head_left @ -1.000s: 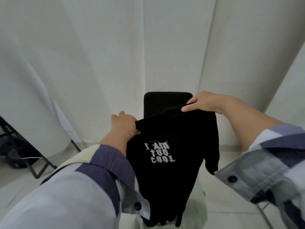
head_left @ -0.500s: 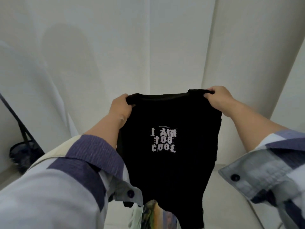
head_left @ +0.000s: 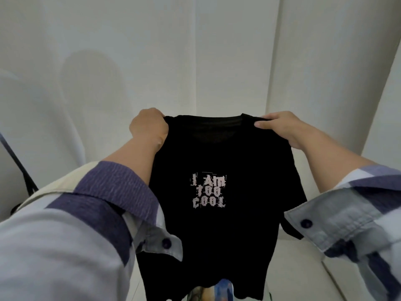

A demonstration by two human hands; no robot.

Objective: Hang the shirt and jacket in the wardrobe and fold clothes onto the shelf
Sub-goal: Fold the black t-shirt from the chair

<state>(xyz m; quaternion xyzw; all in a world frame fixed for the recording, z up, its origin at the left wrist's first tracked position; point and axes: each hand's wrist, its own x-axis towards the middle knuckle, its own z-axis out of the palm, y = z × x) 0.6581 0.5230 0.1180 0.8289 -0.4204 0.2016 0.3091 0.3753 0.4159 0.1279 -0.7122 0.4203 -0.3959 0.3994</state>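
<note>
A black T-shirt (head_left: 217,235) with pale print reading "I Am too cool" hangs spread out in front of me, its front facing me. My left hand (head_left: 149,127) grips its left shoulder seam beside the collar. My right hand (head_left: 280,126) pinches the right shoulder, thumb on the front of the fabric. The collar is stretched level between both hands. The shirt's hem drops toward the bottom of the view and hides most of what lies below it.
White wall panels (head_left: 227,61) fill the background close ahead. A dark metal stand leg (head_left: 19,168) slants at the far left. Some colourful fabric (head_left: 221,290) peeks out under the shirt's hem. A pale floor or surface (head_left: 303,268) shows lower right.
Both hands have lifted the T-shirt off the black chair back and raised it, spreading the shoulders wide. The view has tilted up toward the wall.
</note>
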